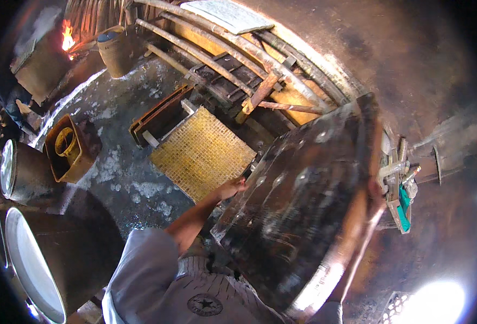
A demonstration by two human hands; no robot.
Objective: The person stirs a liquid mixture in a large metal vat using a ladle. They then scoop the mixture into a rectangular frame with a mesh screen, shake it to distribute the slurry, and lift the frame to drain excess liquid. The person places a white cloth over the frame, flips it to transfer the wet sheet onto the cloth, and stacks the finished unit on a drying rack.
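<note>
A large dark, wet-looking wooden board (292, 200) with several pale round spots on its face is tilted up in front of my body. My right hand (375, 195) grips its thick right edge, partly blurred. At the board's left edge is my left hand (232, 189), with its fingers curled; what they close on is hidden. Just beyond that hand lies a flat yellow square slab (203, 154) marked with a fine grid. A dark, shallow wooden frame (160, 116) stands against the slab's far left side.
Pale poles (200, 54) form a rack at the back. A yellowish square tub (68, 154) holding a small bucket stands left, near large round vats (36, 264). A barrel (114, 54) stands near a fire (67, 36). Another person (17, 102) is at far left.
</note>
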